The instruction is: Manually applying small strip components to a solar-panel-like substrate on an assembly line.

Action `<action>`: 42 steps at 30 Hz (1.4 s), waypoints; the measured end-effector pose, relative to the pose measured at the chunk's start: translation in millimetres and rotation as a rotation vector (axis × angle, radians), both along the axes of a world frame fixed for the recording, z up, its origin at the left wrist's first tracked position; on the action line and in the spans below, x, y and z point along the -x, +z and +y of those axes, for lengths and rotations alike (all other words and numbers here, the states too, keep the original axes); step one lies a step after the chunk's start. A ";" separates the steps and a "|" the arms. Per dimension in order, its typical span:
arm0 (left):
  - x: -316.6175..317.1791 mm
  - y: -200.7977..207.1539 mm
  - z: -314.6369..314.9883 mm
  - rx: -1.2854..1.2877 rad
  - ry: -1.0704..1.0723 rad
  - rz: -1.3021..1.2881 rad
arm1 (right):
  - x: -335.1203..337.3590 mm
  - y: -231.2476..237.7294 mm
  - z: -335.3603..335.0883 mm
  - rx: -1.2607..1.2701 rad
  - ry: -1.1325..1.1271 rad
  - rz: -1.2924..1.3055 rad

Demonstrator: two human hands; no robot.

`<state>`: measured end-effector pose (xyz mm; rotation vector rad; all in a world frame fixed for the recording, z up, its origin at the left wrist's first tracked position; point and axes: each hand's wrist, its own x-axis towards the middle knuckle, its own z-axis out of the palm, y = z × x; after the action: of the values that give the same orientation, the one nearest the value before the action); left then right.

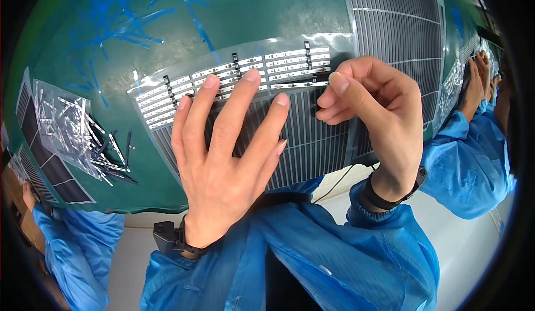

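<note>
My left hand [223, 138] lies with its fingers spread over a sheet of dark slotted rows, the fingertips resting on narrow white strips [153, 110] with small dark parts. Bent in a pinch, my right hand [382, 107] grips with thumb and forefinger the right end of a narrow white-and-dark strip [298, 84] at the lower right of the white rows. Short black clips or connectors [307, 54] cross the rows in three places. My left hand hides part of the rows and the dark sheet [304, 138].
A plastic bag [61, 116] and a loose pile of dark and white strips [114, 155] lie at left. Blue film scraps [128, 21] are scattered on the green mat [290, 4]. Another slotted sheet [395, 32] lies far right. People in blue work at both sides.
</note>
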<state>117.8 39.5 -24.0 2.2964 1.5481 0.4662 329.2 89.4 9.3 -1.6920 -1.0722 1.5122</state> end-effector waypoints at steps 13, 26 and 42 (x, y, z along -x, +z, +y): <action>-1.3 -2.3 -0.4 0.001 0.000 -0.004 | -2.4 -4.1 -0.6 -0.024 -0.005 0.020; -1.2 -0.7 -0.7 0.008 0.009 -0.001 | 0.0 -3.7 -0.8 -0.015 -0.016 0.001; -8.6 -2.5 -1.5 0.004 0.018 0.095 | 12.9 -4.3 -5.0 -0.056 -0.099 -0.118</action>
<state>126.4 37.9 -26.5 2.3345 1.6132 0.3620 316.3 84.4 5.0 -1.7872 -1.0643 1.3225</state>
